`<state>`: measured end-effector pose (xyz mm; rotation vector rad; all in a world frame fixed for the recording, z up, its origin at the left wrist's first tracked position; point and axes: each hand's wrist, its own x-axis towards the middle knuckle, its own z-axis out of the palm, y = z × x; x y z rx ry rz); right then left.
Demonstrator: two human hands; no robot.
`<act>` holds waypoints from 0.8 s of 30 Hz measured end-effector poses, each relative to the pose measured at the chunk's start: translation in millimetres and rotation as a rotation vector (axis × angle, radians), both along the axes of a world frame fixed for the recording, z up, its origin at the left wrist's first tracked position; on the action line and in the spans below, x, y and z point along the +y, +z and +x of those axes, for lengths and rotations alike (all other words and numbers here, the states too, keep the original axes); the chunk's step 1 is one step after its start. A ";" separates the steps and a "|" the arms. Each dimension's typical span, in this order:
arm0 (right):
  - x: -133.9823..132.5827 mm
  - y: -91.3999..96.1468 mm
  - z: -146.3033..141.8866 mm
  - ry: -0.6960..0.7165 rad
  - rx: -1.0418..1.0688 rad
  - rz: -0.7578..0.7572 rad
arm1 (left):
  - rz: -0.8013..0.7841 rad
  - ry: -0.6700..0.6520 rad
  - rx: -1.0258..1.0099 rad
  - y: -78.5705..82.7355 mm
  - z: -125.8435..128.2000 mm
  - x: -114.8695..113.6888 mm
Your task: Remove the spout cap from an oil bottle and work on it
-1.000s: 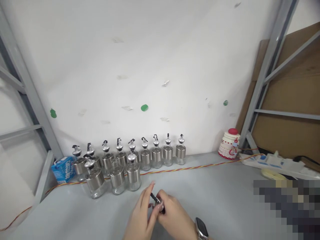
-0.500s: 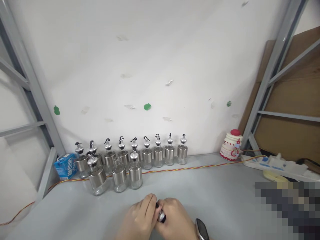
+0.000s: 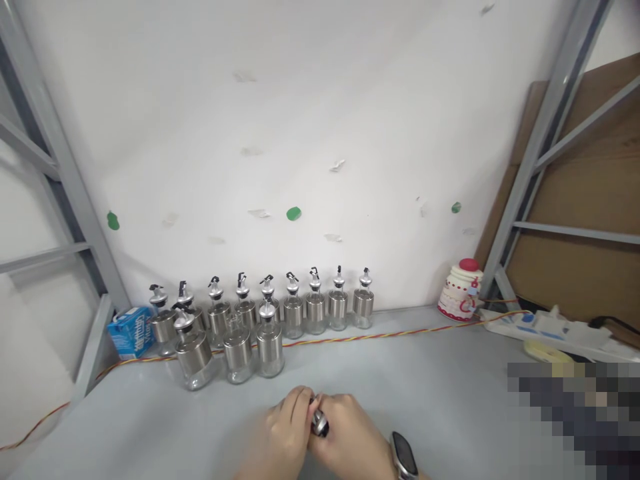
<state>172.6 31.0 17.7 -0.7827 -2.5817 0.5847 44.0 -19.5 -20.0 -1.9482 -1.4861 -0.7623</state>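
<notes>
Nearby, bottles [image 3: 270,320] and a cable [image 3: 350,339] stand beyond the hands [image 3: 315,437].

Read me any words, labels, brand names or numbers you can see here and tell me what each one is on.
Blue carton by the left shelf leg: white lettering on its side, too small and blurred to read.
Red and white jar at the right: red marks on its front, not legible as words.
Bottles along the wall: no labels visible.
Small metal pourer between the left hand and right hand: no text visible.

White wall [image 3: 300,100] — grey table [image 3: 450,400], metal racking [image 3: 545,133].
</notes>
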 end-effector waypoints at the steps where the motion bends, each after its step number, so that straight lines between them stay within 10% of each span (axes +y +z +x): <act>1: -0.1 1.1 0.1 0.013 -0.014 0.000 | -0.001 0.001 0.008 0.0 -0.9 -0.4; 24: 26.5 -0.2 11.4 0.207 -0.140 -0.061 | -0.100 -0.008 -0.081 9.6 7.7 3.1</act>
